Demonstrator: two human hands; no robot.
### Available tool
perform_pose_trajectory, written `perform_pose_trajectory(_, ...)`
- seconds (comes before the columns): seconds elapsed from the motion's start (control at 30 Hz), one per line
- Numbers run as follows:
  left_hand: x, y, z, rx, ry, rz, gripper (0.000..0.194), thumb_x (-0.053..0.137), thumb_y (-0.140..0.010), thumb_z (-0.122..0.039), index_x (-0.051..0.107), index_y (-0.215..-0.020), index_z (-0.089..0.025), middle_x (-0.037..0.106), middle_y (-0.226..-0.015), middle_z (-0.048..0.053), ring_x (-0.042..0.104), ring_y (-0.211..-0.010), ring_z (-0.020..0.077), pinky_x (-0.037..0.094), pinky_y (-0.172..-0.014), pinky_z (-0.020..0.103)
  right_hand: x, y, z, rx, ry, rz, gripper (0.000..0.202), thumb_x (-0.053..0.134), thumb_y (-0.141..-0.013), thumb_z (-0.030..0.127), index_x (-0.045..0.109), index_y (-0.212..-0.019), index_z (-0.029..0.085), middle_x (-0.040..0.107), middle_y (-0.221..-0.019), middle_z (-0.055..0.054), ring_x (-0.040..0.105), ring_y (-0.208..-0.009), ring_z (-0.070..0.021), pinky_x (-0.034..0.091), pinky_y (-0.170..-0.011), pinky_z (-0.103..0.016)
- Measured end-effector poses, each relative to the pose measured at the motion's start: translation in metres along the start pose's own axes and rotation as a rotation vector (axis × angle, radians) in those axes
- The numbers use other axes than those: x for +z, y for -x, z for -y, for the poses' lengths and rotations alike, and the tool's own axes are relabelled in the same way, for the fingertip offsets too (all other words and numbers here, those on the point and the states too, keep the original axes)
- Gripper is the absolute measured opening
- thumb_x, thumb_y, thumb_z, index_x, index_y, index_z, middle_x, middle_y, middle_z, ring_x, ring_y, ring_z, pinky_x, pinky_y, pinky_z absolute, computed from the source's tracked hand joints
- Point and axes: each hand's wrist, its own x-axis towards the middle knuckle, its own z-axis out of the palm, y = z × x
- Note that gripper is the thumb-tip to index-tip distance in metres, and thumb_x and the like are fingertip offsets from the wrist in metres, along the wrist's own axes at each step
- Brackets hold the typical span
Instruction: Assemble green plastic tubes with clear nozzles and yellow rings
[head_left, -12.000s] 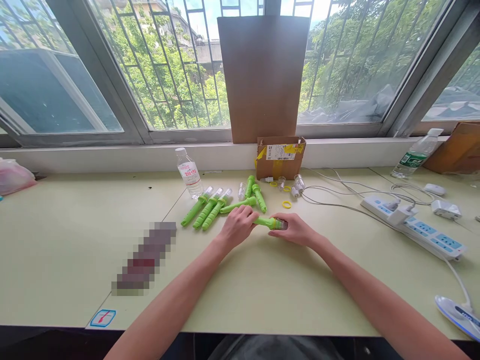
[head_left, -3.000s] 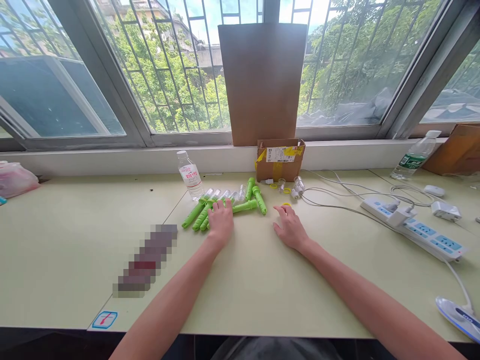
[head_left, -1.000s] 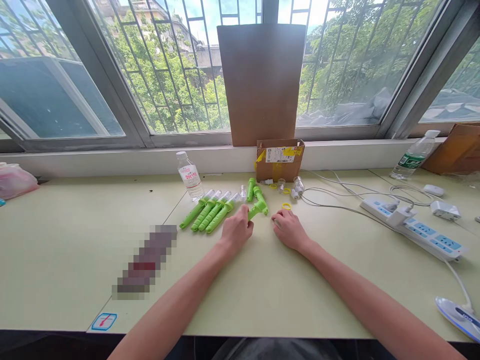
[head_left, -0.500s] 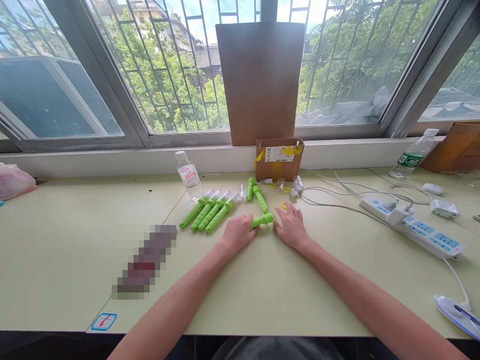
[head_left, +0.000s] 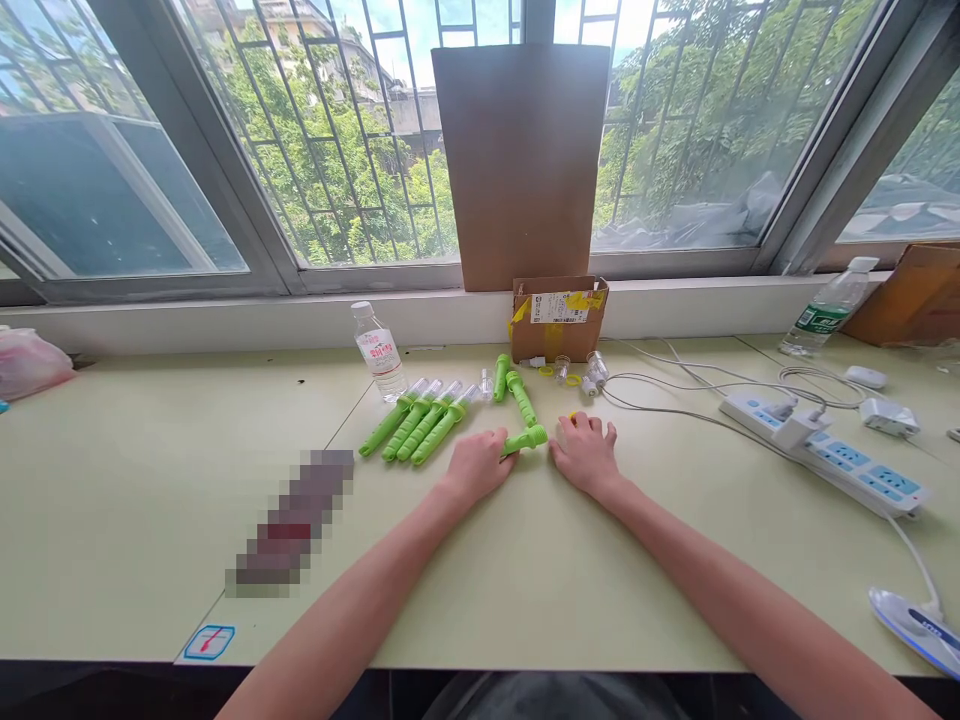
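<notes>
In the head view, my left hand [head_left: 478,466] is wrapped round a short green plastic tube [head_left: 526,439]. Its wider ridged end points right, out past my fingers. Just right of that end, my right hand [head_left: 586,456] rests low on the table with bent fingers. Its fingertips press on a small yellow ring [head_left: 573,414], mostly hidden beneath them. Beyond my hands lie a loose green tube [head_left: 520,398] and a shorter green piece [head_left: 501,379]. To the left, several green tubes with clear caps [head_left: 429,424] lie side by side at a slant.
A labelled water bottle [head_left: 379,356] stands behind the green tubes. Clear caps [head_left: 596,368] and yellow rings lie before a cardboard box [head_left: 559,325]. On the right are a power strip [head_left: 832,452], cables, chargers and another bottle [head_left: 827,308]. A blurred dark object [head_left: 292,525] lies left.
My right fingers have drawn in and curled over the yellow ring, which now shows less. My left hand keeps the green tube in nearly the same place.
</notes>
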Motion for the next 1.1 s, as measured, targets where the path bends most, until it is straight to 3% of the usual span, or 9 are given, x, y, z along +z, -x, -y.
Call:
perform_pose_trajectory(0.13, 0.002, -0.001, 0.001, 0.007, -0.008, -0.006, 0.026, 0.043, -0.089, -0.041, 0.055, -0.089, -0.019, 0.064, -0.085, 0.007, 0.063, -0.079, 0.0221, 0.041, -0.065, 0.029, 0.002, -0.002, -0.004, -0.027, -0.118, -0.08, 0.032, 0.046, -0.084, 0.03, 0.058, -0.112, 0.017, 0.055, -0.121, -0.013, 0.046, -0.112, -0.0288, 0.023, -0.101, -0.056)
perform_pose_trajectory(0.3, 0.003, -0.001, 0.002, 0.018, -0.015, -0.019, 0.025, 0.043, -0.088, -0.041, 0.055, -0.088, -0.019, 0.064, -0.083, 0.007, 0.063, -0.076, 0.022, 0.04, -0.062, 0.029, 0.0, -0.003, -0.005, -0.182, -0.358, -0.246, 0.032, 0.042, -0.084, 0.016, 0.06, -0.11, 0.016, 0.061, -0.111, -0.011, 0.055, -0.103, -0.0209, 0.042, -0.092, -0.034)
perform_pose_trajectory(0.53, 0.0, 0.0, 0.0, -0.019, 0.005, 0.013, 0.024, 0.043, -0.088, -0.04, 0.056, -0.089, -0.02, 0.064, -0.085, 0.006, 0.063, -0.08, 0.021, 0.04, -0.064, 0.028, -0.004, 0.001, -0.002, -0.205, -0.445, -0.311, 0.038, 0.037, -0.084, 0.009, 0.056, -0.114, 0.022, 0.063, -0.105, -0.007, 0.061, -0.093, -0.0184, 0.049, -0.081, -0.031)
perform_pose_trajectory(0.7, 0.001, 0.0, 0.001, 0.003, -0.001, -0.008, 0.023, 0.044, -0.088, -0.04, 0.055, -0.087, -0.02, 0.064, -0.083, 0.006, 0.063, -0.077, 0.0208, 0.039, -0.062, 0.028, -0.005, 0.001, -0.002, -0.197, -0.469, -0.344, 0.029, 0.04, -0.087, 0.015, 0.059, -0.108, 0.02, 0.067, -0.102, -0.006, 0.063, -0.091, -0.018, 0.048, -0.08, -0.029)
perform_pose_trajectory(0.8, 0.003, -0.001, 0.003, 0.017, -0.005, -0.014, 0.024, 0.043, -0.088, -0.041, 0.055, -0.087, -0.02, 0.064, -0.082, 0.006, 0.062, -0.076, 0.0207, 0.038, -0.06, 0.027, -0.005, 0.001, -0.002, -0.155, -0.475, -0.355, 0.022, 0.045, -0.088, 0.027, 0.064, -0.093, 0.019, 0.069, -0.086, -0.005, 0.063, -0.074, -0.0167, 0.047, -0.071, -0.026)
perform_pose_trajectory(0.93, 0.004, -0.001, 0.003, 0.022, -0.007, -0.014, 0.025, 0.042, -0.088, -0.041, 0.054, -0.087, -0.02, 0.064, -0.081, 0.005, 0.062, -0.074, 0.0204, 0.037, -0.059, 0.027, -0.006, 0.003, -0.001, -0.13, -0.403, -0.323, 0.026, 0.045, -0.088, 0.033, 0.067, -0.084, 0.021, 0.064, -0.064, -0.001, 0.053, -0.054, -0.0125, 0.038, -0.058, -0.023)
perform_pose_trajectory(1.1, 0.004, -0.001, 0.003, 0.027, -0.009, -0.018, 0.025, 0.042, -0.088, -0.041, 0.054, -0.088, -0.019, 0.064, -0.082, 0.006, 0.062, -0.075, 0.021, 0.037, -0.059, 0.027, -0.009, 0.006, 0.003, -0.154, -0.299, -0.311, 0.041, 0.038, -0.091, 0.037, 0.06, -0.06, 0.021, 0.051, -0.049, 0.002, 0.039, -0.046, -0.0105, 0.026, -0.05, -0.023)
